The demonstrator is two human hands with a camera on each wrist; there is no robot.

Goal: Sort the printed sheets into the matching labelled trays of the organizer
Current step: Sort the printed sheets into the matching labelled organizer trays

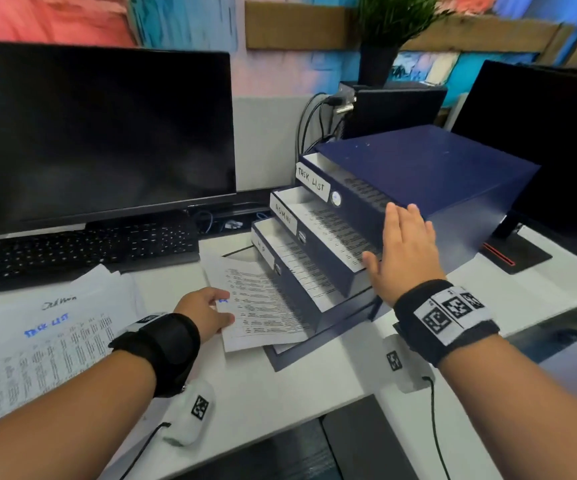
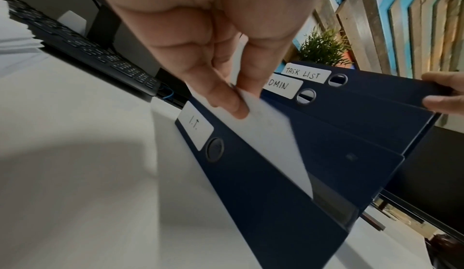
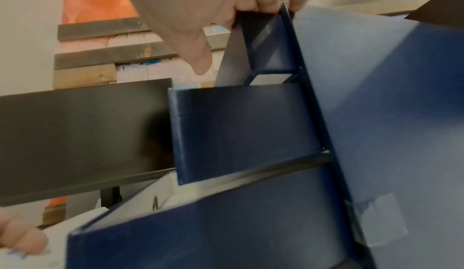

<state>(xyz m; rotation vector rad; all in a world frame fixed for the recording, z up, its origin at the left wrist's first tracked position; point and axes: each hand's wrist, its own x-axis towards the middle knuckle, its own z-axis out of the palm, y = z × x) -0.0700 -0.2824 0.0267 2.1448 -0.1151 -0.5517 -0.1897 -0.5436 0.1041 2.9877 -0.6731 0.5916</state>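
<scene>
Near the centre of the head view, the left hand pinches a printed sheet by its corner, and the far edge lies over the lowest tray, labelled "I.T.". The right hand rests with straight fingers against the side of the blue organizer and seems to steady it. I think the sheet should go in flat and low, under the "HR" tray above, so it does not bend. At lower left a stack of papers waits beside the keyboard; nothing blocks the tray mouth.
</scene>
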